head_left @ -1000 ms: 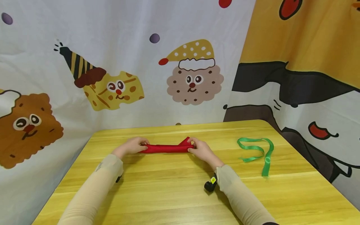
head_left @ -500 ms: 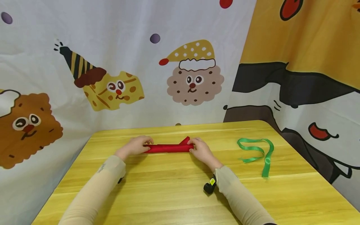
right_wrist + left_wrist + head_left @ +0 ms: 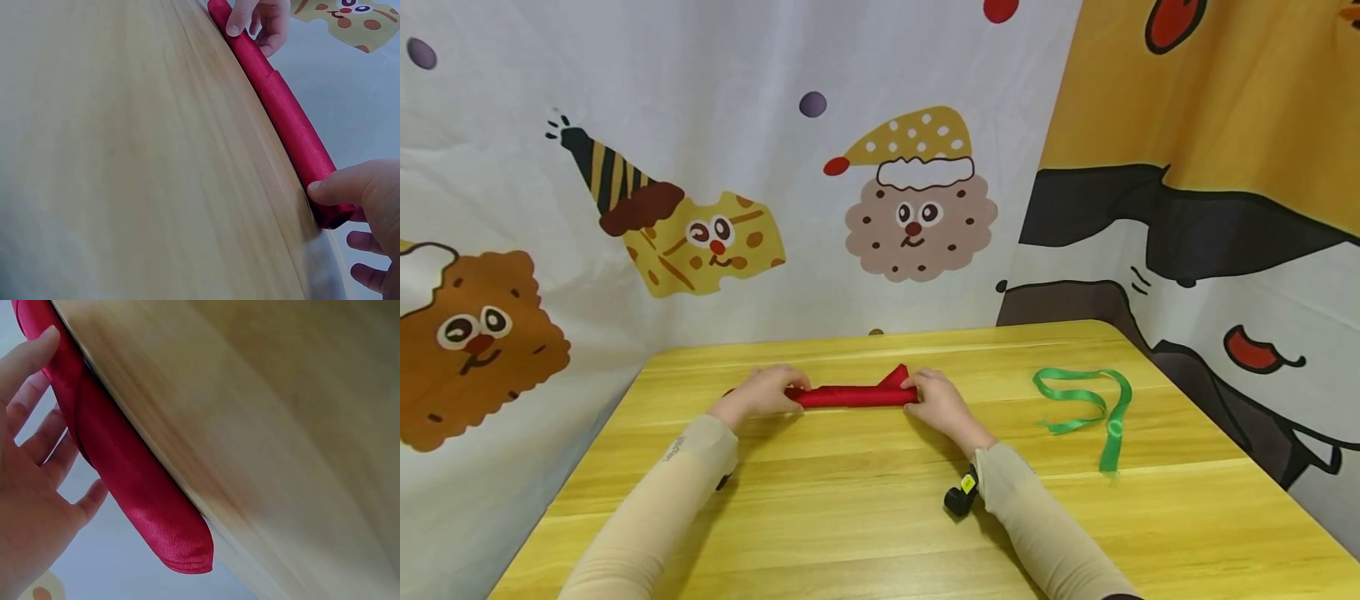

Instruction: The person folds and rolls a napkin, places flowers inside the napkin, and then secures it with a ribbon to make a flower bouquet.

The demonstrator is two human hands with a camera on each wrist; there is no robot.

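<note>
A shiny red cloth, rolled into a long tube (image 3: 850, 397), lies across the far half of the table. Its loose flap (image 3: 896, 377) sticks up near the right end. My left hand (image 3: 766, 391) pinches the roll toward its left part, thumb on the near side and fingers behind. In the left wrist view the roll's rounded end (image 3: 187, 550) extends past that hand. My right hand (image 3: 942, 403) holds the right end between thumb and fingers. The right wrist view shows the thumb (image 3: 337, 187) pressed on the roll just above its open end.
On the right of the wooden table (image 3: 850, 517) lies a green ribbon (image 3: 1114, 425) in loose curves. A cartoon-printed curtain (image 3: 760, 150) hangs behind the table's far edge. A black wrist camera (image 3: 959, 495) hangs under the right sleeve.
My left hand has shifted slightly right along the roll, and a bit of red now shows to its left. The right hand has stayed nearly still at its end.
</note>
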